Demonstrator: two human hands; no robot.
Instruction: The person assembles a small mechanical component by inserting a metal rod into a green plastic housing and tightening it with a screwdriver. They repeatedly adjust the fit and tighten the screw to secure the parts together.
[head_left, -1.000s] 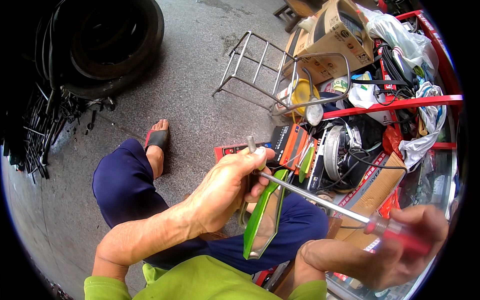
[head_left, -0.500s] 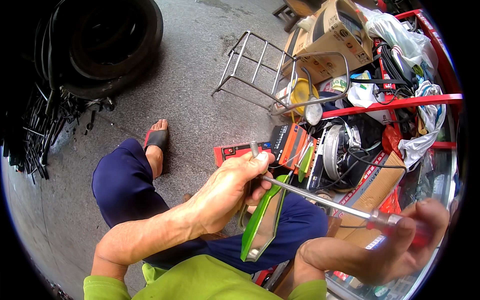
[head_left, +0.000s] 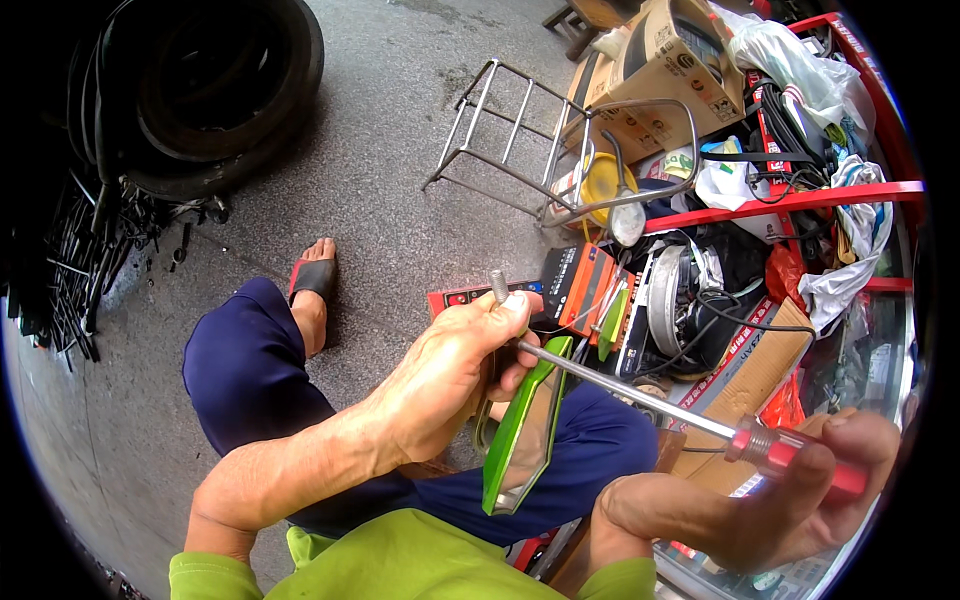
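My left hand (head_left: 440, 365) is closed round the stem of a green-framed rear-view mirror (head_left: 527, 440), which hangs below my fingers over my lap. A threaded metal end (head_left: 499, 287) sticks up past my thumb. In my right hand (head_left: 770, 515) is a screwdriver (head_left: 630, 392) with a red and clear handle, held between thumb and fingers. Its long shaft slants up to the left, and the tip ends at my left fingers, where they hide what it touches.
Ahead stands a metal rack (head_left: 500, 150), with a cardboard box (head_left: 665, 75) behind it. An orange and black box (head_left: 585, 290) bears a second green mirror (head_left: 613, 322). A red rail (head_left: 790, 207) crosses clutter at right. Tires (head_left: 300, 100) lie at far left.
The screwdriver's handle has turned in my right hand and shows more plainly now. My left hand and the mirror have shifted slightly up and left.
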